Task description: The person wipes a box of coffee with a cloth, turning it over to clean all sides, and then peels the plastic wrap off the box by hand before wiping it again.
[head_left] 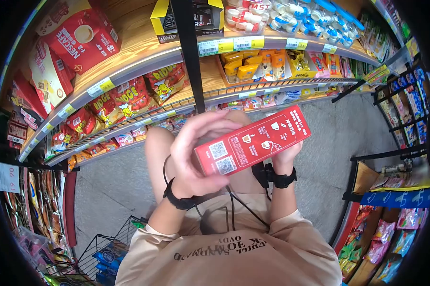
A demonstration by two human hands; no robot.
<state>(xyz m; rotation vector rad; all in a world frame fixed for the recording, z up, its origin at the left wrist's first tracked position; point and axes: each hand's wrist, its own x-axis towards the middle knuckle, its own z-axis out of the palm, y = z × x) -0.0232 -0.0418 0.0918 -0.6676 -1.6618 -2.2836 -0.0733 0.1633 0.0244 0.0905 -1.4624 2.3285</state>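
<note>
A red box (253,143) with white print, small cup drawings and two QR codes is tilted in front of my body, above my lap. My left hand (193,148) wraps round its left end, thumb at the lower edge and fingers over the upper edge. Behind the right end, my right hand (289,155) supports the box, with most of its fingers hidden. Both wrists wear black bands.
Shelves (129,66) curve across the front with red Nescafe packs (79,35), snack bags and a yellow-black box (165,21). A dark upright post (191,57) divides them. A wire basket (88,255) holds blue packets at lower left. More racks stand at right.
</note>
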